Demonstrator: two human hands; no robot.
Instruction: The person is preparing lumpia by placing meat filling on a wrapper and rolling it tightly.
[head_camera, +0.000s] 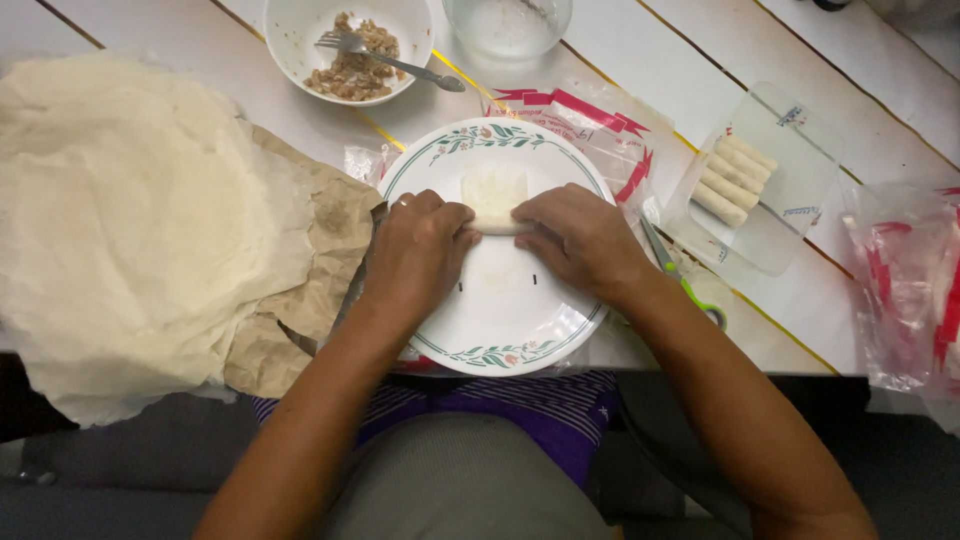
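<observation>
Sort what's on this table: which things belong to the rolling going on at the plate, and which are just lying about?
In use:
left hand and right hand, both on the wrapper roll
floral plate
stack of wrappers
bowl of filling with fork
clear tray of finished rolls

Lying about:
scissors
plastic bags
glass bowl

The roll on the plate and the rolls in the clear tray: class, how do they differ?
The roll on the plate is single and only partly wrapped, with a flat flap of wrapper showing; the tray rolls are several, fully closed cylinders. The plate roll is pressed under the left hand and right hand; the tray rolls lie untouched, side by side. All are pale, with the same kind of wrapper.
</observation>
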